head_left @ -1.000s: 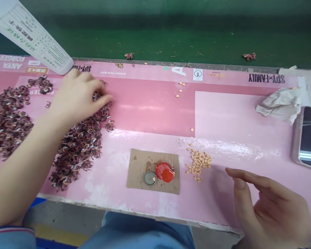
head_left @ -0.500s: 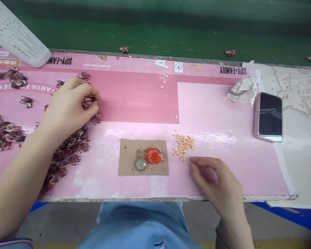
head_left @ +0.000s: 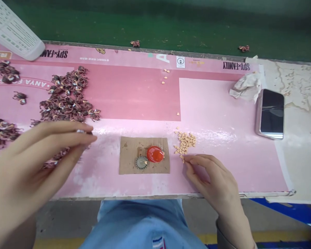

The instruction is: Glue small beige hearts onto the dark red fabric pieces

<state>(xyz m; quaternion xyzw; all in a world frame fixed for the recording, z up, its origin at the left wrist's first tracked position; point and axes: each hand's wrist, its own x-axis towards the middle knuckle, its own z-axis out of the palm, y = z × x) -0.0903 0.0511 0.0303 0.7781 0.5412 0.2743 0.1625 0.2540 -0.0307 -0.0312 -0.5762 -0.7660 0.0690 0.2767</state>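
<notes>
My left hand hovers close to the camera over the left of the pink board. Its fingers are pressed together on a small dark piece at the tips. Just behind it lies a pile of dark red dried pieces. My right hand rests on the board's front part. Its curled fingertips pinch at the lower edge of a small heap of tan bits; what they hold is too small to make out. Between the hands lies a cardboard square with a red cap and a metal bottle cap.
A phone lies face up at the right, with a crumpled tissue beside it. A white printed object sticks in at the top left. More dark pieces lie at the far left. A green surface lies behind the board.
My left hand has come off the dark pile toward me, fingers pinched together. My right hand has slid left up to the edge of the tan heap.
</notes>
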